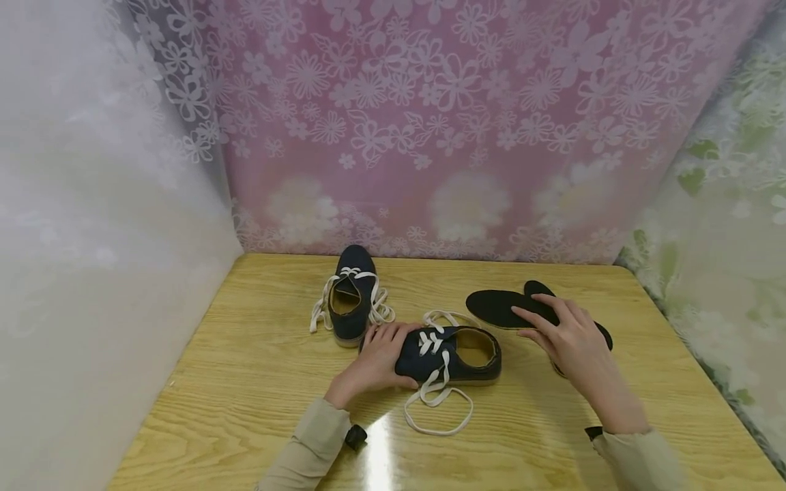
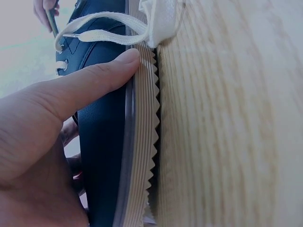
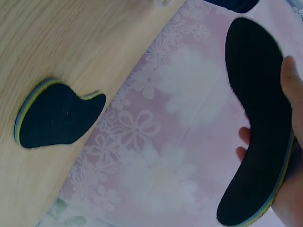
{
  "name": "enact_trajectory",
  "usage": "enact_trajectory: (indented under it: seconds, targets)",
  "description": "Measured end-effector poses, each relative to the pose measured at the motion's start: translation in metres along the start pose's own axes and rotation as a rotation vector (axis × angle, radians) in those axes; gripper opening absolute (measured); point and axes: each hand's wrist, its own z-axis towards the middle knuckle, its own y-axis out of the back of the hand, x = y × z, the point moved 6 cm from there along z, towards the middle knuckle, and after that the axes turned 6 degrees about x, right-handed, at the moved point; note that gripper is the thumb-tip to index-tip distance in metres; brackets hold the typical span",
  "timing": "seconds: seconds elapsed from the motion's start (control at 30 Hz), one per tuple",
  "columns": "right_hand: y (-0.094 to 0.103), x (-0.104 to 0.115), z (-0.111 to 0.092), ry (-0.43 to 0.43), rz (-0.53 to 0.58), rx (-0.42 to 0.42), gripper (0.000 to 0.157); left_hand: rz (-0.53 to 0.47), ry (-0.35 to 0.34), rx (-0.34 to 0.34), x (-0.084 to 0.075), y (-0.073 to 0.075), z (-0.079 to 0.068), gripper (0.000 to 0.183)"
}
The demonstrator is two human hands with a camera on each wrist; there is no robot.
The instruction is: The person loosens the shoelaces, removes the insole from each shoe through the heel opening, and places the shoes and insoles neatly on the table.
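Note:
A dark navy lace-up sneaker point(image 1: 413, 356) with white laces lies on its sole, its opening turned to the right. My left hand point(image 1: 382, 356) grips its toe end; in the left wrist view the thumb presses along the edge of the ribbed tan sole point(image 2: 142, 109). Above the table, my right hand point(image 1: 576, 341) holds a black insole point(image 3: 258, 101) by its edges, thumb on one side and fingers on the other. A second black insole point(image 3: 59, 118) with a yellow and blue edge lies on the table beyond, partly hidden in the head view by the held one.
Another navy sneaker point(image 1: 355, 326) with loosened white laces stands behind my left hand, toe toward the back. A loose lace loop point(image 1: 437, 432) spreads in front of the gripped sneaker. Flowered cloth point(image 1: 393, 136) hangs behind the wooden table point(image 1: 245, 382).

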Motion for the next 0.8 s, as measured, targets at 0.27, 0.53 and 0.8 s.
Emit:
enact_trajectory:
  seconds: [0.27, 0.53, 0.8]
  targets:
    - [-0.022, -0.002, 0.007, -0.079, -0.072, 0.034, 0.040, 0.006, -0.001, 0.001, 0.000, -0.001, 0.001, 0.101]
    - [-0.042, -0.001, 0.009, -0.123, -0.057, 0.067, 0.050, 0.011, -0.004, 0.003, -0.002, 0.002, 0.000, 0.101]
    - [-0.069, -0.003, 0.005, -0.225, -0.026, 0.282, 0.039, 0.024, 0.000, 0.007, 0.000, 0.001, 0.000, 0.101]
